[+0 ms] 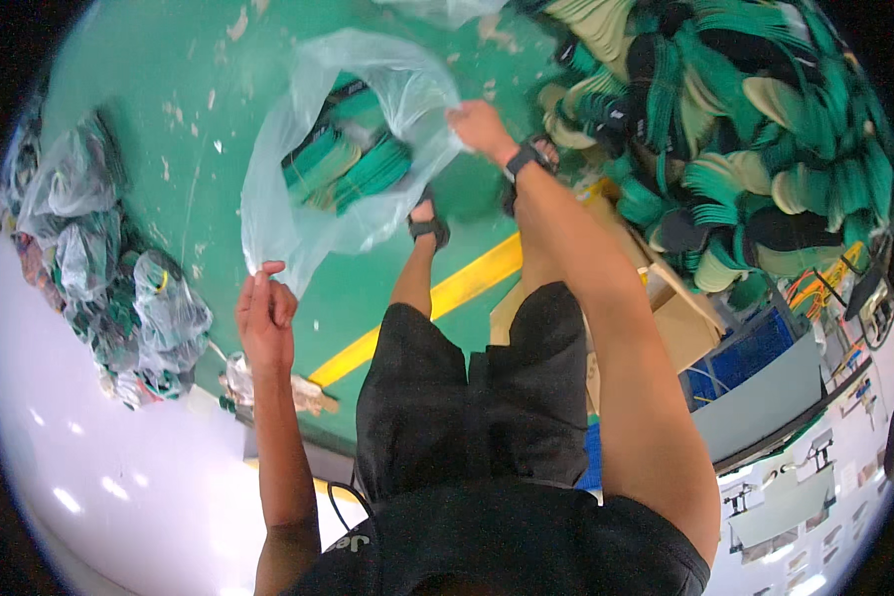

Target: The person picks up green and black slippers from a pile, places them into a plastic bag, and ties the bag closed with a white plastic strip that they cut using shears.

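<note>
A clear plastic bag (270, 204) stands on the floor in front of me, its mouth spread wide. Through the opening show bundles of green, cream and black insoles (375, 171). With my left hand (266, 316) I pinch the near left edge of the bag between thumb and fingers. My right hand (481, 129), with a dark band at the wrist, is closed on the rim at the far right. The bag's film stretches between both hands.
A big heap of green, cream and black insoles (725, 169) lies at the right. Filled clear bags (79, 258) are piled at the left. A yellow stripe (417, 308) crosses the green floor. Beside my right leg is a cardboard box (680, 328).
</note>
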`<control>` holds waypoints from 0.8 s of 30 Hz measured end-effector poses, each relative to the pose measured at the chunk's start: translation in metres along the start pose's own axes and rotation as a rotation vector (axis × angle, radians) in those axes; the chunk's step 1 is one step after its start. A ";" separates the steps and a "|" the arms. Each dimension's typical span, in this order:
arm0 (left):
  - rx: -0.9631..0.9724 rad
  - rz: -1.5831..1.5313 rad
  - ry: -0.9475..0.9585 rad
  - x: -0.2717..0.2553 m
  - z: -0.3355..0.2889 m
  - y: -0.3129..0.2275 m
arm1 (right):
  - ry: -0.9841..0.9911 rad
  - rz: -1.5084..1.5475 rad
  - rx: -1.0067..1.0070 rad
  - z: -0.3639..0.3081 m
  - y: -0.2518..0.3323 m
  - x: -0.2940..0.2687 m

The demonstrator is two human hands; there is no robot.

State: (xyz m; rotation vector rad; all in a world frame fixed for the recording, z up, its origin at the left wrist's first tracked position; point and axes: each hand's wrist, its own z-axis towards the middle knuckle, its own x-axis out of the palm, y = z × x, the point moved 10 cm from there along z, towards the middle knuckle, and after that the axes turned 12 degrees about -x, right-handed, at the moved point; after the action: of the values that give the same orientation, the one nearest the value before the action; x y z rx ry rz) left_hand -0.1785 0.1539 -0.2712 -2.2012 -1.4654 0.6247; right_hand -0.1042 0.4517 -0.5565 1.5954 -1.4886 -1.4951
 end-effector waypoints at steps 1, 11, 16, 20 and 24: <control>0.045 0.024 -0.026 0.000 -0.003 -0.022 | 0.014 0.042 -0.082 -0.003 0.050 -0.019; 0.101 -0.104 0.097 0.010 -0.081 -0.083 | -0.169 -0.217 -0.219 -0.048 0.167 -0.245; -0.074 -0.038 0.024 0.060 -0.062 -0.032 | -0.517 -0.223 0.089 -0.144 0.011 -0.342; -0.155 0.121 0.016 0.076 -0.042 0.007 | -0.894 -0.589 0.389 -0.284 0.008 -0.433; -0.238 0.186 0.027 0.110 -0.024 0.026 | -1.201 -0.748 0.797 -0.424 -0.076 -0.541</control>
State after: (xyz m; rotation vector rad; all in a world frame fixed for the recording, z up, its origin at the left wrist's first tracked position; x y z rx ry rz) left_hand -0.1075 0.2449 -0.2809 -2.5407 -1.3933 0.4981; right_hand 0.4153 0.8325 -0.3044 1.8633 -2.4978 -2.8504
